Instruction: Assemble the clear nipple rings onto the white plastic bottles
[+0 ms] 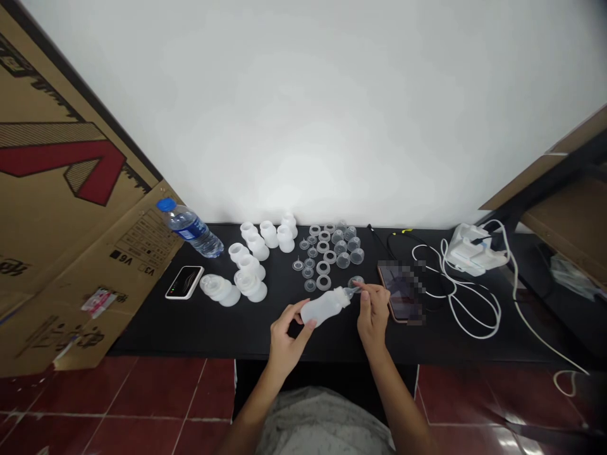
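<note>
From the head camera, a plain white wall [303,114] rises behind a black table [190,332], with red floor tiles [118,388] below its front edge. Clock directions are taken from a milky-white feeding bottle [321,308] near the table's front edge, tilted so that its neck points toward 2 o'clock.

The left hand [287,332], at 8 o'clock, is closed around the bottle's body, thumb in front and fingers behind. The right hand [373,309], at 3 o'clock, is partly curled, its forefinger stretched to the clear teat [351,292] at the bottle's neck; whether it pinches the teat or only touches it, I cannot tell. A clear cap [355,280] lies just beyond that fingertip, between 1 and 2 o'clock.

Toward 12 o'clock lie flat, pale rings [323,282] and small clear discs [308,272]. Clear domed caps [356,256] are grouped between 12 and 1. Open white bottles [269,235] stand between 10 and 11, and two bottles with clear covers [227,294] sit between 9 and 10.

Farther out, a blue-capped water bottle [194,230] leans at 10 o'clock, near a large cardboard box [80,189]. A white-edged device [184,282] lies at 9. A phone [401,294], partly pixelated, lies at 3, and a white cable [474,336] loops beyond it. A white power adapter [469,249] sits between 2 and 3.
</note>
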Demonstrator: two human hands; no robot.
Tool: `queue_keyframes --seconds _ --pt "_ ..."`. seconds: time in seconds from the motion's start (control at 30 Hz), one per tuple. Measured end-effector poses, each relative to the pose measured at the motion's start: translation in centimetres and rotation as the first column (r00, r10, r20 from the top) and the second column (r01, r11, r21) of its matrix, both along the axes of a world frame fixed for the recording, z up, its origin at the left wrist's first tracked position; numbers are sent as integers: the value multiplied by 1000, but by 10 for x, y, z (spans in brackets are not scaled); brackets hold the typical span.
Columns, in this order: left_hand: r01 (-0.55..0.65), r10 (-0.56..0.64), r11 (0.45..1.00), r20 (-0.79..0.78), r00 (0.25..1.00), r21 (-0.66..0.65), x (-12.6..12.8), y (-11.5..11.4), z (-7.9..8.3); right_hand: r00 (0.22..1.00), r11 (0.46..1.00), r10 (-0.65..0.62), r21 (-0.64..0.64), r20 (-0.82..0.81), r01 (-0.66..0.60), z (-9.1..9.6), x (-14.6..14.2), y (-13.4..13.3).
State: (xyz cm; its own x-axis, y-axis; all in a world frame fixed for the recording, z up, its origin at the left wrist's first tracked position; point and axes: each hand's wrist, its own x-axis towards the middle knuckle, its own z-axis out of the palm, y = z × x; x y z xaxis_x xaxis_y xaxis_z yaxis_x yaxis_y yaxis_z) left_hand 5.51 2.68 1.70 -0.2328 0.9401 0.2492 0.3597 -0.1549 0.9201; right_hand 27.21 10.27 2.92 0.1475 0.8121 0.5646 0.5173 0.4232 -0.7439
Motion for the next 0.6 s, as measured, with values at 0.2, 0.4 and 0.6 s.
queue_keyframes --seconds 0.2,0.4,0.6 --pt "69 -66 997 -80 995 43 1 2 7 993 999 43 8 -106 -42 2 2 1" --pt "127 -121 991 -104 987 53 3 4 6 990 1000 17 5 -140 -16 2 2 0" --pt "44 -38 998 -127 991 40 4 1 4 991 1000 20 24 -132 -17 1 1 0"
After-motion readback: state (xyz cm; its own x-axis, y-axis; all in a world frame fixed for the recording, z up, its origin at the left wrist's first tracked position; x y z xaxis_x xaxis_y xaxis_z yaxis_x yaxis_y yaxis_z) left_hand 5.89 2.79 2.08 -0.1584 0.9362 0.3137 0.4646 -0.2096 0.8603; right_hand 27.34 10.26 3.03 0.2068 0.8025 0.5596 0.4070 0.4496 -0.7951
